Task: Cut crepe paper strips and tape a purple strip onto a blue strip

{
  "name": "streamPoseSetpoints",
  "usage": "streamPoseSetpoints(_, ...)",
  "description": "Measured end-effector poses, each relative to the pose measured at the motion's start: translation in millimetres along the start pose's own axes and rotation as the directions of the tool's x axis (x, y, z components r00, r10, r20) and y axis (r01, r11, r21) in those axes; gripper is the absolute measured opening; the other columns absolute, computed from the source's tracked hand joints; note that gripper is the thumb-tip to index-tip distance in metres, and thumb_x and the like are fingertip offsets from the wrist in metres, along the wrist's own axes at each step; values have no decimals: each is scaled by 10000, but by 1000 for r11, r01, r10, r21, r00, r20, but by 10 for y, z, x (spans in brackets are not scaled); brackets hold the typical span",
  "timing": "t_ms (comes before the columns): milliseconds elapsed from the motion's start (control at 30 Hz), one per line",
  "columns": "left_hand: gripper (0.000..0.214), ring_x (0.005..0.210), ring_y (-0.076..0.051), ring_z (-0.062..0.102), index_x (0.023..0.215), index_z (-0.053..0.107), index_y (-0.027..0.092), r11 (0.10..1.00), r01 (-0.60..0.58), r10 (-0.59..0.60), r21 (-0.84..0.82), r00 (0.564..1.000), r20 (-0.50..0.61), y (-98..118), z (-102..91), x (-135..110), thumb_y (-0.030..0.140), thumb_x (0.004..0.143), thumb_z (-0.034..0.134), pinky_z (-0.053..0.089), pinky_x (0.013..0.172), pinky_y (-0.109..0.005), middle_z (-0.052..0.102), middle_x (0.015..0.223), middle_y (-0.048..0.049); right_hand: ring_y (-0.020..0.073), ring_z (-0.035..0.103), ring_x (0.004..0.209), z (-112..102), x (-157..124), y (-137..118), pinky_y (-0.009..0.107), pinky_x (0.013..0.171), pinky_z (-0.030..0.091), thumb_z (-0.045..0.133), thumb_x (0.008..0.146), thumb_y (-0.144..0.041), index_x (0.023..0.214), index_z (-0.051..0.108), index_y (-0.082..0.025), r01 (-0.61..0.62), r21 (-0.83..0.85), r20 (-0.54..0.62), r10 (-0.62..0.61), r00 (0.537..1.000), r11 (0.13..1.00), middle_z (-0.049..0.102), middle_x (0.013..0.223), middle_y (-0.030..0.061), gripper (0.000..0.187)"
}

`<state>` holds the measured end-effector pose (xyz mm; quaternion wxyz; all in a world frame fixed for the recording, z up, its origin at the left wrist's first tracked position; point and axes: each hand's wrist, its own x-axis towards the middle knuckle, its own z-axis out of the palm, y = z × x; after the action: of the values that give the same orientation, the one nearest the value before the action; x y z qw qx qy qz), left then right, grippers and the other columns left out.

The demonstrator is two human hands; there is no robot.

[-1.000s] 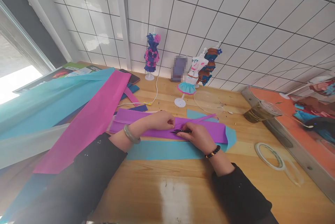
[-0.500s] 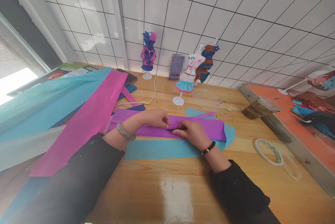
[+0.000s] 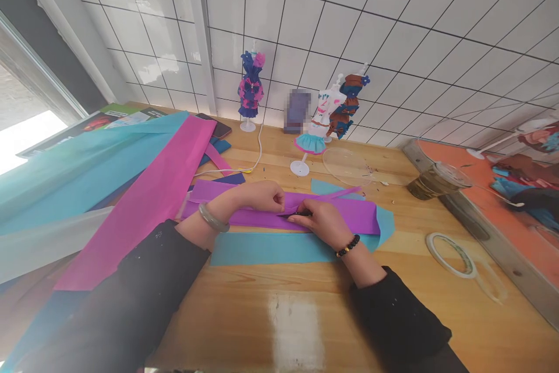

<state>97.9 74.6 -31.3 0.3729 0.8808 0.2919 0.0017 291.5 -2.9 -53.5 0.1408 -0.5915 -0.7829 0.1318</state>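
A long purple sheet (image 3: 349,213) of thin crepe-like material lies folded across the table in front of me. My left hand (image 3: 271,195) pinches its edge near the middle. In my right hand (image 3: 321,221) are dark scissors (image 3: 286,215), mostly hidden by the fingers; their slim blades point left at the purple edge. A narrow purple strip (image 3: 347,192) stands partly off the sheet behind my right hand. Under and in front of the purple lies a light blue sheet (image 3: 271,249).
Pink (image 3: 144,204) and turquoise sheets (image 3: 96,169) are heaped at left. Small dressed mannequins (image 3: 252,91) stand along the tiled wall, with a white cable (image 3: 261,149) nearby. A lidded cup (image 3: 437,181) and a tape roll (image 3: 451,255) are at right, beside an orange surface (image 3: 533,233).
The scissor blades show more plainly to the left of my right hand, against the purple edge. Both hands stay nearly in place, and the view has shifted slightly.
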Motion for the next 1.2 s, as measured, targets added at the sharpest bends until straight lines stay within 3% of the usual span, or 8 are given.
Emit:
streamPoseSetpoints(533,219,525,-85,402,652,584,179,998,-41,41,-43,999,-11,-63,12,4,373,694,492,267,478,-215,511,595,30,134,536,577,34,19,6,232,495,309,501,748,-585,704,568,-201,-25,-11,-15,25,1000,1000,618,639,6,393)
streamPoseSetpoints(933,216,511,-86,417,723,615,199,999,9,-8,-49,1000,18,-100,24,19,375,696,493,260,442,-210,543,624,26,136,542,574,58,24,13,235,492,302,504,750,-579,701,578,-202,-19,-25,-38,18,999,1000,620,627,4,387)
streamPoseSetpoints(1200,226,543,-86,443,751,643,203,998,22,-20,-53,999,30,-79,-11,6,360,689,493,307,503,-209,583,674,25,128,538,560,73,23,13,231,492,298,504,757,-570,687,580,-203,-7,-54,-57,4,998,999,616,605,-3,381)
